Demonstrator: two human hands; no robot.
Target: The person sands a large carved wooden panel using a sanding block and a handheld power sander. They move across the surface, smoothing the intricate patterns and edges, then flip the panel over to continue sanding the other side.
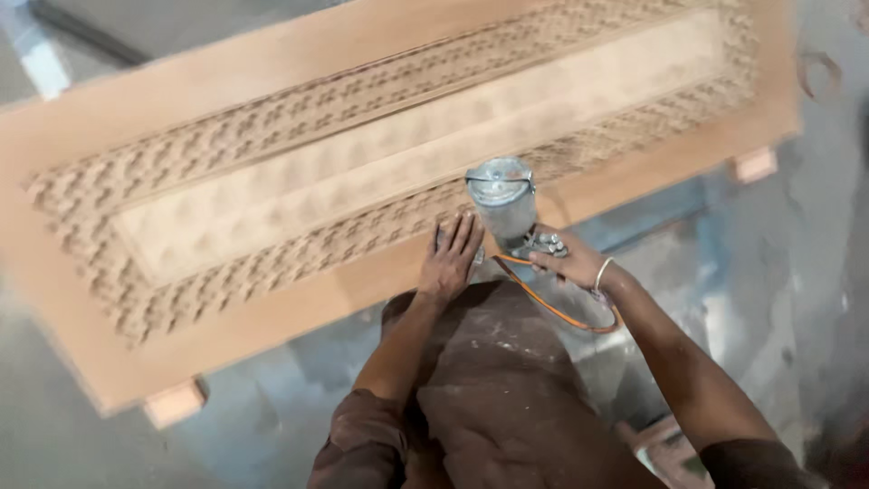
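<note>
While leaning over a carved wooden door panel point(272, 195), a person is working with both bare hands near the panel's lower edge, just right of the frame's centre.

Left hand: the left hand point(450, 260) is lying flat on the panel's smooth border, fingers point(462, 233) spread wide and gripping nothing.

Right hand: the right hand point(568, 263) is closing its fingers around the handle of a spray gun point(509, 210), a pale bracelet point(601, 275) sitting on the wrist.

Spray gun: its metal cup is standing upright just beside the left hand, over the panel's lower border, centre right of the frame.

Hose: an orange hose point(557, 310) is looping from the gun down past the right wrist.

Panel: it is lying tilted across the upper frame, resting on wooden blocks point(175, 402) at lower left and at right.

Floor: grey and dusty, it is showing along the bottom and right of the frame.
</note>
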